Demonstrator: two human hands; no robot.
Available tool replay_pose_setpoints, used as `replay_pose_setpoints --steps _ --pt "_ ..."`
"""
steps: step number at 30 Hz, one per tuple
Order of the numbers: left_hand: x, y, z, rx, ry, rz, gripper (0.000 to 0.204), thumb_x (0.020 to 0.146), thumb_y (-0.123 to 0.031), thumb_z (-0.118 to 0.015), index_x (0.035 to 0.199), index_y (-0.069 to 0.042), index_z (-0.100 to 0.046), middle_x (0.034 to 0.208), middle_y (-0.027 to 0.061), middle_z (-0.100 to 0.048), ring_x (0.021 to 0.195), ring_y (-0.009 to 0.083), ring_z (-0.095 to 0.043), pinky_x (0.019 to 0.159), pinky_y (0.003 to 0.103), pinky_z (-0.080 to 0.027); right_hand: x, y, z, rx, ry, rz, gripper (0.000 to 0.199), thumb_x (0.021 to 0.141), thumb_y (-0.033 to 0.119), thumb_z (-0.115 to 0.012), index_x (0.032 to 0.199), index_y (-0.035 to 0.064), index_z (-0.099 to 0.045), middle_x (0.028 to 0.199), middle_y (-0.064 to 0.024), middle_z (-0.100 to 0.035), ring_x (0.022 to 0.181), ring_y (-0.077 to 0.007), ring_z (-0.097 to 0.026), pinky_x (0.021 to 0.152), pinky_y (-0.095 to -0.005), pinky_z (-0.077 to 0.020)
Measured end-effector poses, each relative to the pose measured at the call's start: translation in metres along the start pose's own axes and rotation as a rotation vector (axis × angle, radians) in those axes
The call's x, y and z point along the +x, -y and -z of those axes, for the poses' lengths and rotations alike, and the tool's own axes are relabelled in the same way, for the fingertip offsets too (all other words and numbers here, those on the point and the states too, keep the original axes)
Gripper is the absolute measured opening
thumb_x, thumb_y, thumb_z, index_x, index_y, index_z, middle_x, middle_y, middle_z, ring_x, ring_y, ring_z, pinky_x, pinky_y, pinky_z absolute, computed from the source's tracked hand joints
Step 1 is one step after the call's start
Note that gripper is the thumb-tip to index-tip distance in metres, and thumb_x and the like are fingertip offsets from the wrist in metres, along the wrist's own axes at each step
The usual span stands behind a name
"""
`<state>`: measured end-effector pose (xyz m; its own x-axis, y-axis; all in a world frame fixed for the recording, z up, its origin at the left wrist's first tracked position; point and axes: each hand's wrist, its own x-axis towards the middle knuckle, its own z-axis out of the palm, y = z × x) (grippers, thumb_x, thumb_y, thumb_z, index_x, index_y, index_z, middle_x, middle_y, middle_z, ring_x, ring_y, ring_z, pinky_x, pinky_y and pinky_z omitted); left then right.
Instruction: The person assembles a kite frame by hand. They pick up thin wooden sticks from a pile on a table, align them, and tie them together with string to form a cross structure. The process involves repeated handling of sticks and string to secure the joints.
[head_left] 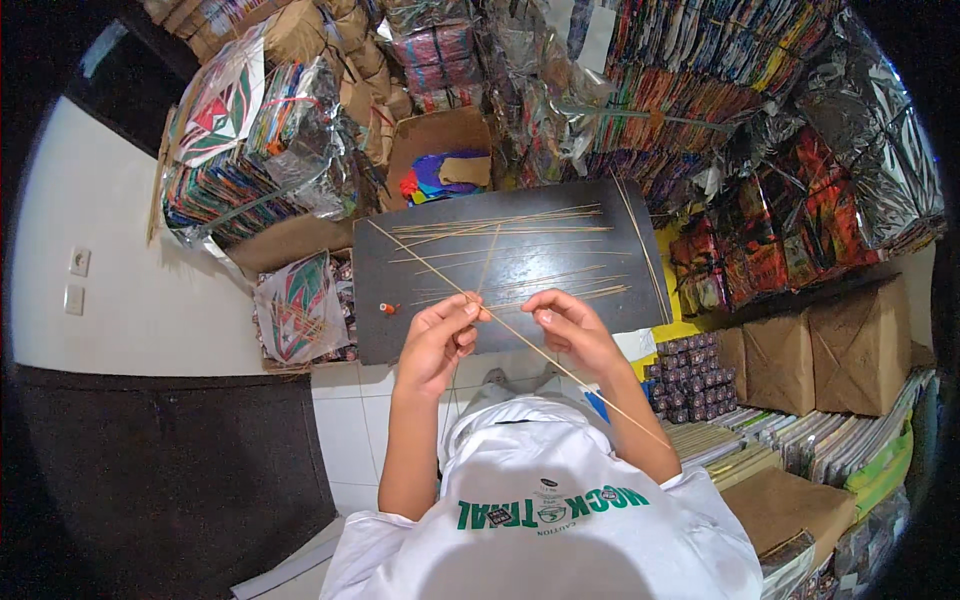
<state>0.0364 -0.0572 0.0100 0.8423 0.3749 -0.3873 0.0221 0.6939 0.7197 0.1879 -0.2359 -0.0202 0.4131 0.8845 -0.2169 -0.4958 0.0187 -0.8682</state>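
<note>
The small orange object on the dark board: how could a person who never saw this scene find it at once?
Find the dark rectangular board in the middle of the view, strewn with thin bamboo sticks. Near its lower left corner, just left of the person's left hand, lies the small orange object. It alone there is short, rounded and bright orange; everything else on the board is long, thin and pale.

Thin bamboo stick [520,335]; long, pale, slanting diagonally above dark board.

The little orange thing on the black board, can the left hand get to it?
Probably yes. The orange thing lies just left of the left hand, nothing between, though that hand pinches a thin stick.
</note>
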Motion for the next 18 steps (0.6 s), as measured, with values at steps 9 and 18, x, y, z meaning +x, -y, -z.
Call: replay_pose_setpoints --steps 9,18 --pt "0.001 -0.002 0.003 -0.041 0.011 0.008 0.015 0.094 -0.011 -0.064 0.107 -0.004 -0.064 0.089 0.0030 -0.068 0.060 0.0036 -0.050 0.053 0.020 -0.041 -0.032 0.005 0.042 -0.346 -0.129 0.059 0.019 0.091 0.020 -0.069 0.102 0.0054 -0.069 0.080 0.0043 -0.058 0.064 -0.0038 -0.044 0.058 -0.0203 -0.0363" --pt "0.000 -0.005 0.000 -0.023 0.003 0.033 0.016 0.094 -0.012 -0.064 0.108 -0.005 -0.064 0.089 0.0021 -0.068 0.060 0.0032 -0.049 0.053 0.020 -0.041 -0.053 -0.003 0.073 -0.445 -0.157 0.029 0.016 0.088 0.017 -0.072 0.096 0.0039 -0.073 0.085 0.0042 -0.063 0.079 -0.0046 -0.049 0.072 -0.0226 -0.0392"
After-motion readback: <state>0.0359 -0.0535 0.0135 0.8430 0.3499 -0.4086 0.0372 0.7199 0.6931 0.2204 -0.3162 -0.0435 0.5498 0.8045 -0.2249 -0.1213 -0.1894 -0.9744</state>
